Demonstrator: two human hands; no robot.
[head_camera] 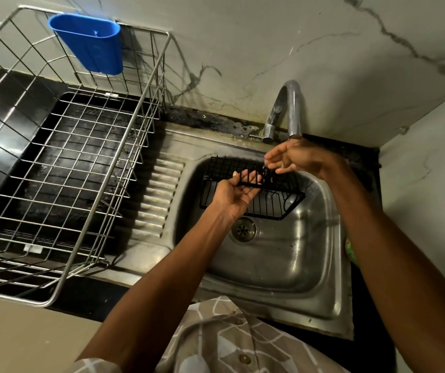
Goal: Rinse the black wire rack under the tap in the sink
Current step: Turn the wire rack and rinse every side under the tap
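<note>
Black wire rack (253, 189) sat tilted over the far part of the steel sink (296, 265), above and just beyond the drain (243, 229). The left hand (236, 192) held it palm up at its near left side, fingers curled behind the upright wires. The right hand (294, 157) hovered just under the spout of the curved tap (288, 109), fingers straight and slightly apart, their tips close to the rack's far right edge; whether they touched it could not be told. To the left, a large steel dish rack (62, 157) stood on the dark counter, and a blue plastic cup (89, 41) hung on its far rim against the marble wall.
</note>
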